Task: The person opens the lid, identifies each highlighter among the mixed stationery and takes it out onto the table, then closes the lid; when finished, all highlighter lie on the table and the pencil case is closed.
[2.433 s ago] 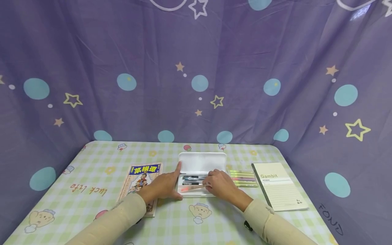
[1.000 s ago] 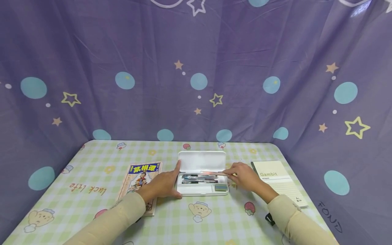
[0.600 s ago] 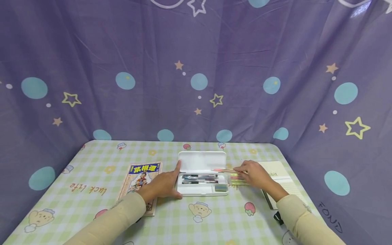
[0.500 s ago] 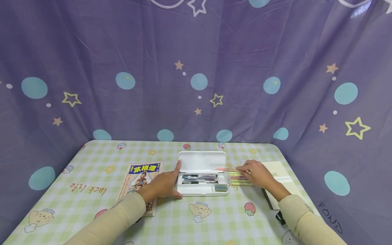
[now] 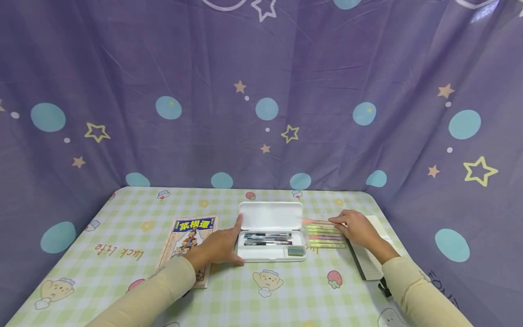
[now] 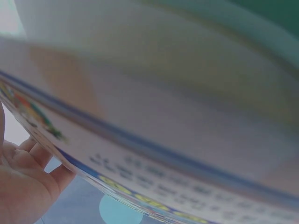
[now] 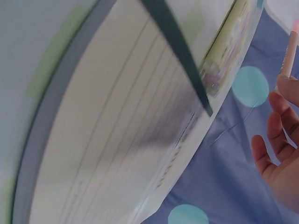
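In the head view, a white pencil case [image 5: 270,215] lies with its lid up. Several pens [image 5: 267,236] are in its back compartment, and a striped grey-green block [image 5: 296,251] sits at the front right. My left hand [image 5: 220,245] spans the case's left end, index finger straight by the lid and thumb by the front corner. My right hand [image 5: 359,229] pinches a pink highlighter [image 7: 289,55] between thumb and fingertip. That highlighter is at the far end of a row of yellow and purple highlighters [image 5: 326,237] right of the case; whether it touches the table cannot be told.
A comic-style book [image 5: 189,236] lies partly under my left wrist. To the right, a notebook [image 5: 369,263] is partly covered by my right hand and forearm. A checked cloth [image 5: 294,299] covers the table; a purple curtain [image 5: 196,150] hangs behind.
My right hand has taken the pink highlighter out of the pencil case and moved it right, to the back of the highlighter row. My left hand has stayed at the case's left end.
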Demonstrator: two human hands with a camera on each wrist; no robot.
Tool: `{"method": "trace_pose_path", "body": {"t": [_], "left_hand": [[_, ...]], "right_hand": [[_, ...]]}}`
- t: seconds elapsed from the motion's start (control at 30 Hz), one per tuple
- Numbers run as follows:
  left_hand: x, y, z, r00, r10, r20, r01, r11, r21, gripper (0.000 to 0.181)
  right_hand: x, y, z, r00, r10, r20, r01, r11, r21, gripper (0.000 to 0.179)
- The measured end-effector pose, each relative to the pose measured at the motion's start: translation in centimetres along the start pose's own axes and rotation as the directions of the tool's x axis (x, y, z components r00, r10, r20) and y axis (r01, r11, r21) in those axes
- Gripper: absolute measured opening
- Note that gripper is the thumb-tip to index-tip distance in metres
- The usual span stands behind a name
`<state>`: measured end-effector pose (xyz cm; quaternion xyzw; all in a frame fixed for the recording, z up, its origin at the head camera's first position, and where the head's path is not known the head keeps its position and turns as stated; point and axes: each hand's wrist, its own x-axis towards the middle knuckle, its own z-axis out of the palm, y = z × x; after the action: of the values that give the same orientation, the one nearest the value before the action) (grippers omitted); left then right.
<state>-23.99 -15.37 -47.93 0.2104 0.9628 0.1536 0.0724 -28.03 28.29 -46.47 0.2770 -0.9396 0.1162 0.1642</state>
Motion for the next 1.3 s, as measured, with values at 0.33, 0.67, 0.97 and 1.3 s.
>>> {"method": "trace_pose_path", "body": {"t": [0.33,0.67,0.97,1.3], "left_hand": [[0.1,0.0,0.1,1.0,-0.003,0.002,0.003,1.0,0.017,0.146],[0.1,0.0,0.0,1.0,-0.009,0.006,0.009,1.0,0.026,0.146],[0.1,0.0,0.2,1.0,-0.012,0.012,0.012,0.999,0.034,0.145],[0.1,0.0,0.0,1.0,-0.01,0.02,0.01,1.0,0.023,0.145]], "right_hand": [[-0.1,1.7,0.3,0.997,0.059,0.052,-0.058,0.998,-0.012,0.025],[0.8,2.8,1.3,0.991,0.079,0.111,-0.078,0.997,-0.02,0.021],[1.3,2.7,2.2,0.96,0.16,0.229,-0.157,0.987,-0.029,0.021],[1.5,2.9,2.7,0.971,0.126,0.201,-0.117,0.991,-0.06,0.018]]}}
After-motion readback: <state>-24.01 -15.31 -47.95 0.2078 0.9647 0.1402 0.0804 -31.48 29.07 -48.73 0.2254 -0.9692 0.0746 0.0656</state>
